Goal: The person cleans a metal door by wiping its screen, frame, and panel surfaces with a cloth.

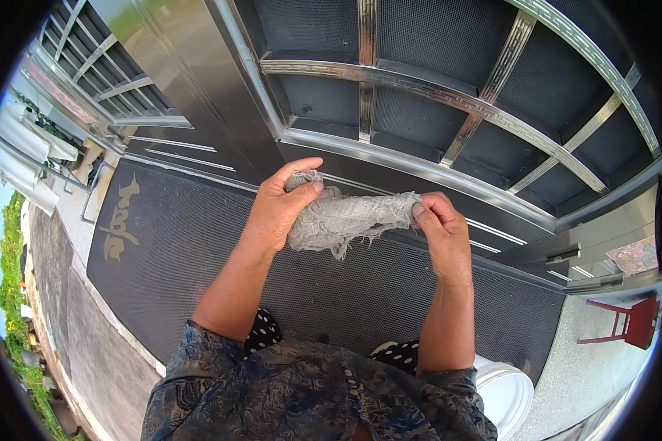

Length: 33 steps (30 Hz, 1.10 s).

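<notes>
A frayed grey cloth rag [353, 220] is stretched between my two hands above a dark ribbed doormat [342, 286]. My left hand [287, 201] grips the bunched end of the rag, its thumb over the cloth and its index finger extended along the top. At the other end, my right hand [444, 226] pinches the rag's edge between thumb and fingers. Loose threads hang from the lower edge. Just beyond the hands stands a metal door with a screened, patterned frame [419, 160].
A white plastic bucket [505, 394] stands by my right side, at the mat's edge. Farther right is a red wooden stool [637, 321]. A door handle [564, 256] projects at the right. White cloths [19, 146] hang near metal rails at the far left.
</notes>
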### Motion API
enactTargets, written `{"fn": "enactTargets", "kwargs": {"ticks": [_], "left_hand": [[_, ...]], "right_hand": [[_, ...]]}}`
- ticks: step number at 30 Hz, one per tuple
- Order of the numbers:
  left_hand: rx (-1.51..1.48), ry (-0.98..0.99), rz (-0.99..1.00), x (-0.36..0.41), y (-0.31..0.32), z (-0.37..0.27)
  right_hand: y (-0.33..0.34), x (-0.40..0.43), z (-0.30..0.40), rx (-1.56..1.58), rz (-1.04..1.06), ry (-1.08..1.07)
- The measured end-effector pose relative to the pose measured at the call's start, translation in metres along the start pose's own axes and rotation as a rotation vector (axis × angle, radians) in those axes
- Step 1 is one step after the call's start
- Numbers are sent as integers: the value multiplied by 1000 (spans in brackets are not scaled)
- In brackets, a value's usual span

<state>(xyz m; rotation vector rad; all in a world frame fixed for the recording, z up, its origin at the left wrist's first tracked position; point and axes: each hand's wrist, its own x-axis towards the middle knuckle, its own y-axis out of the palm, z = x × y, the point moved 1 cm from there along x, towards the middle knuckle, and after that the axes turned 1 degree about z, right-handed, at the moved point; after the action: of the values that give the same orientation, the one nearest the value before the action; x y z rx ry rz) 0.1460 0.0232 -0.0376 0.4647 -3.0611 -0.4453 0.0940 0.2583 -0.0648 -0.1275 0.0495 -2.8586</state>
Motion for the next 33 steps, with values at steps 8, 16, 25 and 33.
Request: {"fn": "enactTargets", "kwargs": {"ticks": [8, 16, 25, 33], "left_hand": [[478, -85, 478, -22, -2, 35], [69, 70, 543, -43, 27, 25], [273, 78, 162, -25, 26, 6], [1231, 762, -303, 72, -19, -17]], "right_hand": [[28, -22, 23, 558, 121, -12], [49, -29, 23, 514, 59, -22], [50, -21, 26, 67, -152, -152], [20, -12, 15, -17, -143, -80]]}}
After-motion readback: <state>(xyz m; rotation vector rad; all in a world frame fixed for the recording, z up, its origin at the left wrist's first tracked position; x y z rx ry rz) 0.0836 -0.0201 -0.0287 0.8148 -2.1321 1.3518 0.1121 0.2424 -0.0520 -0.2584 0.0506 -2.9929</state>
